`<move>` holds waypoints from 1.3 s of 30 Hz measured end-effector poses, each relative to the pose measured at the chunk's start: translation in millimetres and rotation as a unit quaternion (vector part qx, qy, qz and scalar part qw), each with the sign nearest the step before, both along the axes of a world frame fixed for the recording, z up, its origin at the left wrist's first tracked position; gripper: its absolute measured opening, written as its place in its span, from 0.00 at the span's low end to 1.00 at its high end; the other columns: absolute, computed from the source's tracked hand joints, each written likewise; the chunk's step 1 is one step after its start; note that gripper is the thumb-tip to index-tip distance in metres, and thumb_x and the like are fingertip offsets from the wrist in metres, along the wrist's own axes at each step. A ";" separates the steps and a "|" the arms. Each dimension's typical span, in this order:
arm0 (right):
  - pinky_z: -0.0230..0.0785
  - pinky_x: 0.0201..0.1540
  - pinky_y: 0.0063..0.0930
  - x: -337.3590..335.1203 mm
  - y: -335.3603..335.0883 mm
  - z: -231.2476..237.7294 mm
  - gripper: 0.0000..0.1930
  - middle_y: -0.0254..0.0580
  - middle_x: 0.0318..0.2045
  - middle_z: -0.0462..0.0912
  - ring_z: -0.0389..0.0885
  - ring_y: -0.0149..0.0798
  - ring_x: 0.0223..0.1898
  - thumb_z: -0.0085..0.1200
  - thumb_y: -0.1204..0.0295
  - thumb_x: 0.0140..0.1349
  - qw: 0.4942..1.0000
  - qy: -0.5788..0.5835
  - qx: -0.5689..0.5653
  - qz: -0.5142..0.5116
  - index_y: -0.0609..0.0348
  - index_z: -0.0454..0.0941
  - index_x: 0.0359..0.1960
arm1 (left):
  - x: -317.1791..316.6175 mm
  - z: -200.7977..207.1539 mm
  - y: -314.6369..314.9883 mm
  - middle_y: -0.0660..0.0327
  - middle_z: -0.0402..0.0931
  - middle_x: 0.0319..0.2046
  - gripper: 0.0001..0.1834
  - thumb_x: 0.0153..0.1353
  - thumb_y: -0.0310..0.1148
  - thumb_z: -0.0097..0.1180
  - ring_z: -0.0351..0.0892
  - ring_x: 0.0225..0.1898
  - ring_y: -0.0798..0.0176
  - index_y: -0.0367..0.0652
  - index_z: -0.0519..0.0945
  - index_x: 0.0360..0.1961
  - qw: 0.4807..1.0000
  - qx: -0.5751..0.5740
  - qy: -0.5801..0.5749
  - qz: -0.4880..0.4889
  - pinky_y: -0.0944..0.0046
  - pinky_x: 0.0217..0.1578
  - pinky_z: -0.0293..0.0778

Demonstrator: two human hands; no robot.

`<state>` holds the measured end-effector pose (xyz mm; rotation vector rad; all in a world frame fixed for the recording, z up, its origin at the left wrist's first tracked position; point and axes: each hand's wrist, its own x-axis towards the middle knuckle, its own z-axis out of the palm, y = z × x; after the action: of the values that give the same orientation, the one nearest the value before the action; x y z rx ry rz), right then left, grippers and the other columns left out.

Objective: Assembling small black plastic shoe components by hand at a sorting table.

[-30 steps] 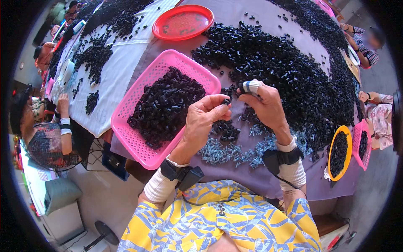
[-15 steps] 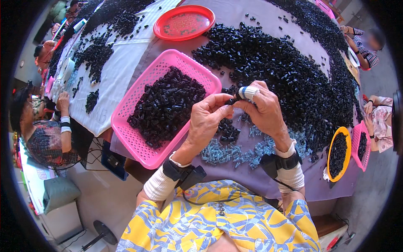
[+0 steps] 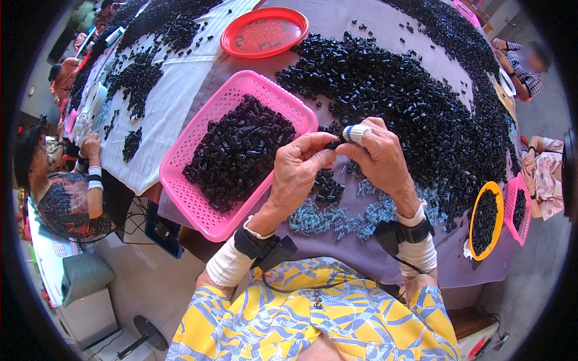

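My left hand (image 3: 295, 171) and my right hand (image 3: 382, 159) meet above the table, thumbs and forefingers closed. Between their fingertips is a small black plastic piece (image 3: 333, 144), partly hidden by the fingers. White fabric with blue stripes wraps one finger of my right hand. Just beyond my hands spreads a large pile of similar black pieces (image 3: 385, 90). Small pale-blue metallic coil springs (image 3: 319, 218) lie scattered under and between my wrists. To the left of my left hand stands a pink perforated basket (image 3: 194, 207) holding many black pieces.
A red oval tray (image 3: 264, 33) lies beyond the basket. At the right table edge are an orange dish (image 3: 491, 185) and a smaller pink basket (image 3: 526, 204), both with black pieces. Another person's hand (image 3: 90, 144) works at the left; more people sit around the table.
My hands stay almost in place, still pinching the black piece, with only slight finger shifts. At the right edge a co-worker's hands have moved a little.
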<state>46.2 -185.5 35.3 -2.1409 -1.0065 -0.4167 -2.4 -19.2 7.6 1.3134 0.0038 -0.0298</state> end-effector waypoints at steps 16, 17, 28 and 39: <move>0.63 0.42 0.35 -9.7 4.9 2.5 0.04 0.42 0.24 0.74 0.74 0.42 0.32 0.53 0.79 0.47 0.985 -0.081 -0.147 -0.041 0.59 0.71 0.24 | 0.0 -2.1 -0.8 0.64 0.79 0.28 0.11 0.58 0.24 0.55 0.76 0.29 0.75 0.33 0.78 0.43 1.000 0.015 0.009 0.000 0.75 0.34 0.74; 0.63 0.42 0.35 -10.0 4.7 2.2 0.04 0.42 0.23 0.74 0.74 0.43 0.31 0.53 0.79 0.46 0.984 -0.085 -0.153 -0.039 0.60 0.71 0.24 | -0.3 -1.7 -0.8 0.63 0.79 0.28 0.12 0.58 0.24 0.55 0.76 0.29 0.75 0.33 0.79 0.43 1.000 0.014 0.009 0.000 0.74 0.34 0.74; 0.64 0.43 0.36 -8.8 5.1 -3.2 0.04 0.46 0.25 0.74 0.74 0.46 0.32 0.50 0.80 0.47 0.985 -0.077 -0.156 -0.011 0.62 0.69 0.25 | 1.8 -5.0 0.5 0.63 0.79 0.28 0.11 0.56 0.21 0.54 0.75 0.28 0.75 0.33 0.80 0.41 1.000 0.011 0.002 0.018 0.75 0.33 0.74; 0.64 0.43 0.36 -9.2 3.8 -7.1 0.04 0.47 0.25 0.73 0.74 0.47 0.33 0.49 0.82 0.47 0.991 -0.030 -0.132 0.009 0.63 0.69 0.26 | 4.3 -8.1 2.4 0.63 0.79 0.27 0.11 0.55 0.19 0.54 0.75 0.26 0.75 0.33 0.81 0.39 0.998 0.057 -0.010 0.022 0.76 0.30 0.74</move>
<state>37.0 -181.7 28.2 -2.3628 -1.1686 -0.3579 1.9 -16.8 -0.5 1.4267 0.0176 0.0205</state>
